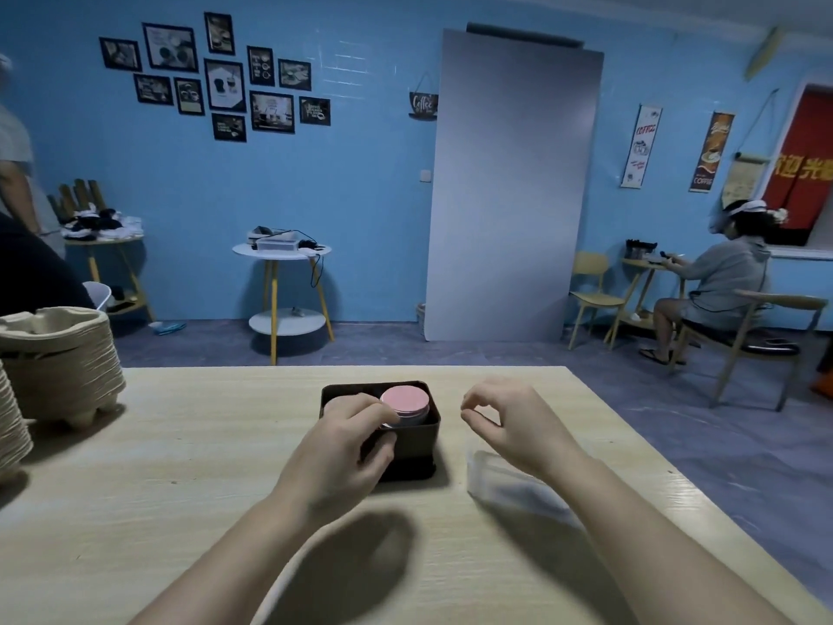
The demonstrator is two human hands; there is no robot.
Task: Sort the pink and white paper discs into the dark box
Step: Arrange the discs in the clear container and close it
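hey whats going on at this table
A person is packing paper discs into a dark box on a wooden table. The left hand rests over the box's near side, fingers touching a pink stack of discs standing in the right half of the box. The right hand hovers just right of the box, fingers loosely curled and holding nothing visible. A clear plastic sleeve lies on the table under that wrist.

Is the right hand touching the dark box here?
Apart. The head view shows bare table between the right hand and the dark box.
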